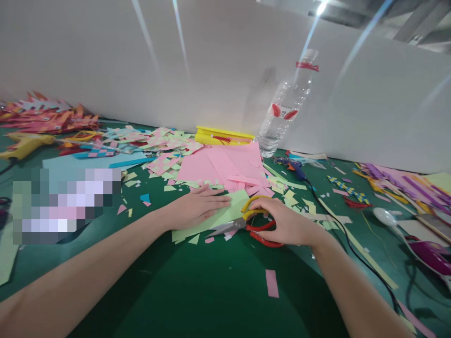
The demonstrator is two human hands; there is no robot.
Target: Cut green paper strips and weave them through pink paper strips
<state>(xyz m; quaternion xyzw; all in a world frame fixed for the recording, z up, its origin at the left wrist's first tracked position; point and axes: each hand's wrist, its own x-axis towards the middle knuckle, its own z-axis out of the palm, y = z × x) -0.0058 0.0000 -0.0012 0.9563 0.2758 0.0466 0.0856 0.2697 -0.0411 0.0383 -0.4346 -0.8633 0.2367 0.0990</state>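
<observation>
My left hand (198, 207) lies flat, fingers stretched out, on a light green sheet of paper (230, 209). In my right hand (286, 220) is a pair of scissors (239, 224) with one yellow and one red handle; fingers and thumb are at the loops. The blades point left, slightly parted, along the near edge of the green sheet. Small green and pink scraps (209, 240) lie by the blade tips. Just beyond both hands are pink paper sheets (225, 164).
A clear plastic bottle (287, 105) leans against the white wall (141, 65). Glue guns lie on both sides, one yellow (26, 145), one blue (294, 167) with a black cable. Woven paper pieces and scraps cover the back; a purple-and-white device (428, 253) is at right.
</observation>
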